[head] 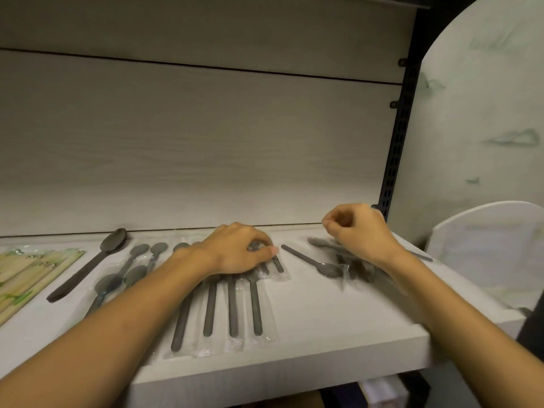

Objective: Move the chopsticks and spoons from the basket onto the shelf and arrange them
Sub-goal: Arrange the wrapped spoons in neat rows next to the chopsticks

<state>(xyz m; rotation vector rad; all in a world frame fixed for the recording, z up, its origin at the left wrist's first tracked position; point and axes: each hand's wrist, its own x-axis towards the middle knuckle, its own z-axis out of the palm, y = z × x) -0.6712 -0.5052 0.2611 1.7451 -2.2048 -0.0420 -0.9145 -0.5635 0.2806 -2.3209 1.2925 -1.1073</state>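
Several dark grey spoons in clear wrappers [232,307] lie side by side on the white shelf [338,328], handles toward me. My left hand [238,248] rests on their bowl ends, fingers curled down on the wrappers with the thumb at the rightmost one. To the right lies a loose heap of wrapped spoons [350,265], one of them [312,262] pointing diagonally left. My right hand [357,228] hovers over that heap with fingers curled in; nothing visible in it. At far left lie wrapped chopsticks [26,278] and a stack of unwrapped dark spoons [88,266]. No basket is visible.
A wood-grain back panel rises behind the shelf. A black slotted upright [396,148] bounds the shelf on the right, with a pale curved panel [485,113] and a white rounded object [485,245] beyond. Dark space and boxes lie below the shelf edge.
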